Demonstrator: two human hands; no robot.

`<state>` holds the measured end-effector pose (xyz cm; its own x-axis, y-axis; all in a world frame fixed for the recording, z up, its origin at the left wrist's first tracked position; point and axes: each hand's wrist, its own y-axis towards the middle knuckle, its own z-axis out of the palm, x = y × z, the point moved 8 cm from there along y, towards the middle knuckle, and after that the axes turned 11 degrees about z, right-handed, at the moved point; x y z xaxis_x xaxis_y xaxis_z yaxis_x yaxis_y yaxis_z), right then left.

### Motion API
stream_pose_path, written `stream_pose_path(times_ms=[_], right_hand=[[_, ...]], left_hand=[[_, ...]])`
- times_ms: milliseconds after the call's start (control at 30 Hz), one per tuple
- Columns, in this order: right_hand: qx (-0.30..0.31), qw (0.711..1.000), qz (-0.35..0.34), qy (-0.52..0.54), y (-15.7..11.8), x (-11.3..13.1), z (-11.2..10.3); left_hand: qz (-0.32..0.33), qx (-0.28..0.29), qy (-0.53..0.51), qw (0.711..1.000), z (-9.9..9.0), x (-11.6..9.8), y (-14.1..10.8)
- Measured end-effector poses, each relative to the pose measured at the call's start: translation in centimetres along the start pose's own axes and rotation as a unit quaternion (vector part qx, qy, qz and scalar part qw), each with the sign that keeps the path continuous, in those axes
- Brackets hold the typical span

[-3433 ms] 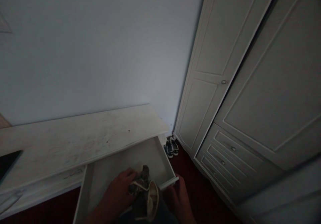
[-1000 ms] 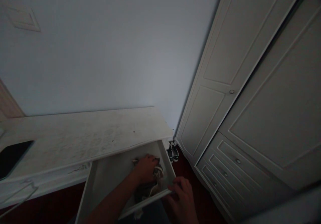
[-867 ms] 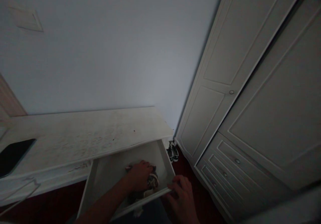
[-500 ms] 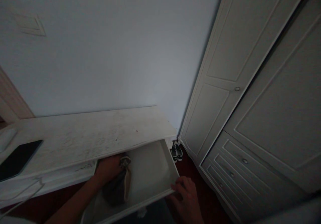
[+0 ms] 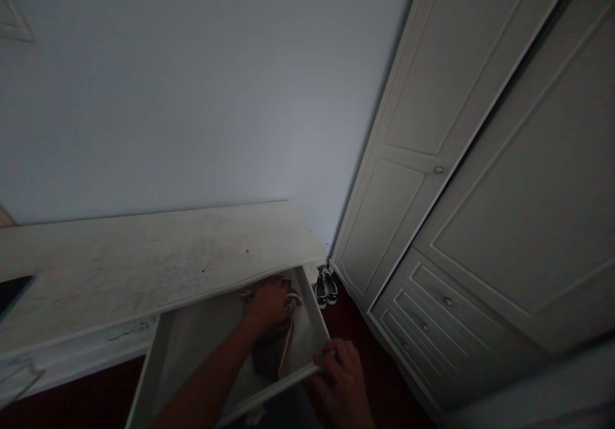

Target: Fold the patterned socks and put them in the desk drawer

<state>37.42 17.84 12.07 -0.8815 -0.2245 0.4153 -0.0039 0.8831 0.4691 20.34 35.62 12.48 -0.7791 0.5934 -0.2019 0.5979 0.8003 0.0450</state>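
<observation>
A white drawer (image 5: 192,342) is pulled out from a worn white table (image 5: 144,243). Inside it, toward the back right, my left hand (image 5: 271,301) is closed on a bunched brown cloth (image 5: 271,352) with a pale edge. The cloth hangs down over the drawer's bottom, and my palm and forearm hide part of it. My right hand (image 5: 343,374) grips the drawer's front right corner, thumb below and fingers over the rim.
To the right stands a tall white wardrobe (image 5: 365,230) with several small drawers low down. A pair of dark shoes with white trim (image 5: 325,287) sits on the dark red floor (image 5: 353,326) between table and wardrobe. A flat black device (image 5: 12,291) lies on the tabletop's left end.
My left hand has moved the cloth from the drawer's left part to its back right. My right hand stays on the corner. The view has turned slightly right.
</observation>
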Motion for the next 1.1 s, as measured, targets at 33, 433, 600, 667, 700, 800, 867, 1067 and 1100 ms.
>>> stream_pose_path(times_ms=[33, 433, 600, 667, 700, 800, 867, 1067, 1100], right_hand=[[0.004, 1.0, 0.001, -0.005, 0.0, 0.0, 0.1], [0.004, 1.0, -0.016, -0.023, 0.0, 0.1, 0.0], [0.007, 0.999, -0.024, -0.026, 0.4, 0.1, -0.2], [0.013, 0.999, -0.039, -0.03, 0.4, 0.0, -0.1], [0.015, 0.998, -0.049, -0.032, 0.3, 0.0, -0.1], [0.003, 0.997, -0.066, -0.03, 0.3, -0.5, 0.0], [-0.003, 0.998, -0.061, -0.027, 0.2, -0.9, 0.2], [-0.018, 0.996, -0.084, -0.024, 0.1, -1.1, 0.4], [-0.023, 0.995, -0.092, -0.025, 0.1, -1.1, 0.3]], left_hand=[[0.02, 0.005, -0.007, 1.0, 0.3, -1.2, 0.3], [0.099, 0.071, -0.08, 0.989, 1.8, -1.3, -7.7], [0.002, 0.089, -0.026, 0.996, 0.0, 4.3, -11.7], [-0.05, 0.088, -0.002, 0.995, -0.8, 6.2, -12.7], [-0.07, 0.085, 0.005, 0.994, -1.2, 6.8, -13.0], [-0.089, 0.073, 0.007, 0.993, -1.8, 7.2, -13.1], [-0.089, 0.068, 0.005, 0.994, -1.9, 6.9, -12.7], [-0.103, 0.039, -0.008, 0.994, -2.0, 6.0, -9.7], [-0.102, 0.031, -0.011, 0.994, -2.0, 5.6, -8.9]])
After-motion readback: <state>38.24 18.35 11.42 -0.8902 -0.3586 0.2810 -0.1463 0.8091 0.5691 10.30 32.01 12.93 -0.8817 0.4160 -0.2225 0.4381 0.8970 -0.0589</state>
